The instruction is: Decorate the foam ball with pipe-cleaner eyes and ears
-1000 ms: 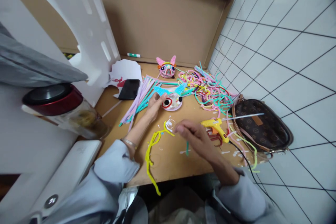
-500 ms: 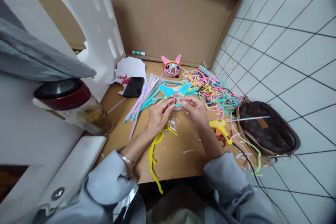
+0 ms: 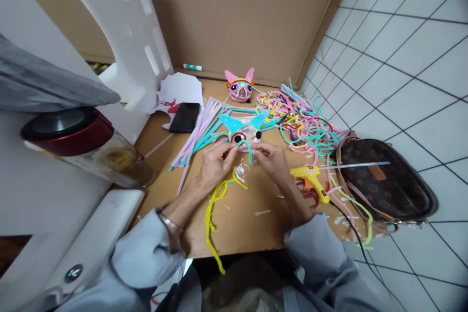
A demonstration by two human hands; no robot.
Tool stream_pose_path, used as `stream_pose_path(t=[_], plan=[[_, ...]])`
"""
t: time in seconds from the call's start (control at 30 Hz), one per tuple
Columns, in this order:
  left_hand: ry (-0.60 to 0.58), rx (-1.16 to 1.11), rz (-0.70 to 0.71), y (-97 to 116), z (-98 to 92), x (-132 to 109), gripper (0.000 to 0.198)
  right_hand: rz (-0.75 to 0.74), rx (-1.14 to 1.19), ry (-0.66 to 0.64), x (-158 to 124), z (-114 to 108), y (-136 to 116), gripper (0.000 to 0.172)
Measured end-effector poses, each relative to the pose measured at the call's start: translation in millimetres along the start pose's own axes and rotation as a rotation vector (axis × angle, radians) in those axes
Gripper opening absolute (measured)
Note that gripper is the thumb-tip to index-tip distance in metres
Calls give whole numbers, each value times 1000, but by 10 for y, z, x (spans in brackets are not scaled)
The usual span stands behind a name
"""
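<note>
While propped upright behind everything, cardboard sheet [image 3: 237, 14] as backdrop, table [image 3: 252, 226] spread below it. Right of the table's edge, a brown patterned bag [image 3: 387, 180]. Left of the table, a red-lidded jar [image 3: 84, 144]. On the table beyond the hands, a tangle of coloured pipe cleaners [image 3: 296, 124], a bundle of straight ones [image 3: 199, 139], a black phone [image 3: 185, 117]. Just right of the right hand, a yellow glue gun [image 3: 309, 178]. Near the table's front edge, a yellow pipe cleaner [image 3: 212, 214]. At the table's middle, the left hand [image 3: 214, 163] and right hand [image 3: 272, 161], fingers of both pinched narrow on the ends of a short teal pipe cleaner [image 3: 247, 148], arched against the front of a small round craft face [image 3: 243, 132] with blue ears. Farther back, a pink-eared face [image 3: 240, 88].
</note>
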State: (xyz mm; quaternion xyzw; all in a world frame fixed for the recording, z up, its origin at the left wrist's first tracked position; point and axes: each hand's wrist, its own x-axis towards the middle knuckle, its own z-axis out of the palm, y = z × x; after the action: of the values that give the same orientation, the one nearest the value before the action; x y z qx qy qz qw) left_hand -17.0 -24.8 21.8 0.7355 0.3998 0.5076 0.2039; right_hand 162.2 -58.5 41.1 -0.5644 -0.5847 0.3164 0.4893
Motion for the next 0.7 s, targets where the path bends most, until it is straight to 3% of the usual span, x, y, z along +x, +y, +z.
stream_pose_path(t=[0.13,0.4,0.7], plan=[[4,5,72,25,22,-6,22,-84,-32,72,-2,-63,-55,33],[39,-64,184,27,115,-72,17,-22,-21,6,50,-55,50,25],[-102,-264,-185,89,251,-123,29,62,120,163,40,47,85,29]])
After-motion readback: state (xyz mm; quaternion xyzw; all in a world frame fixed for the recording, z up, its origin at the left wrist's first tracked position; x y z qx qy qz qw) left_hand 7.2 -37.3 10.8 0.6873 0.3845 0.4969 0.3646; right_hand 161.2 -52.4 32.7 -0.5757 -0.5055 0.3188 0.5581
